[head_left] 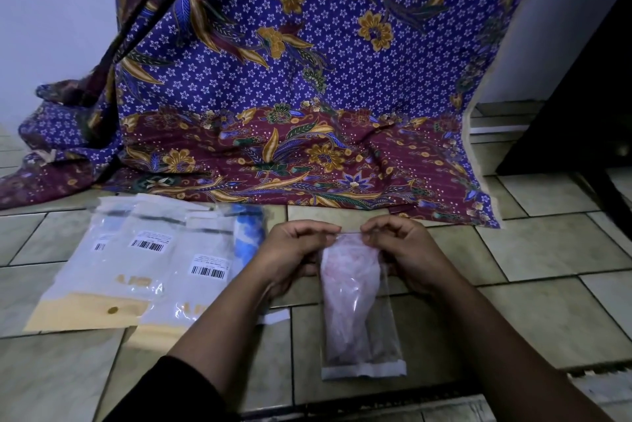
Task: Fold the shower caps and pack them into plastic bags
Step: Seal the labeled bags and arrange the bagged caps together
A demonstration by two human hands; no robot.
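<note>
A narrow clear plastic bag (pixel 391 326) lies lengthwise on the tiled floor in front of me. Inside it sits a folded pale pink shower cap (pixel 349 295). My left hand (pixel 292 252) pinches the bag's far top edge at its left corner. My right hand (pixel 405 250) pinches the same edge at its right corner. Both hands hold the mouth stretched flat between them. To the left lie three flat bags with barcode labels (pixel 143 271), and a blue and white packed cap (pixel 249 237) rests at their right edge.
A large purple and maroon batik cloth (pixel 307 96) hangs behind and spreads onto the floor just beyond my hands. A dark door frame (pixel 574 107) stands at the right. Beige floor tiles (pixel 547 247) extend to the right of the bag.
</note>
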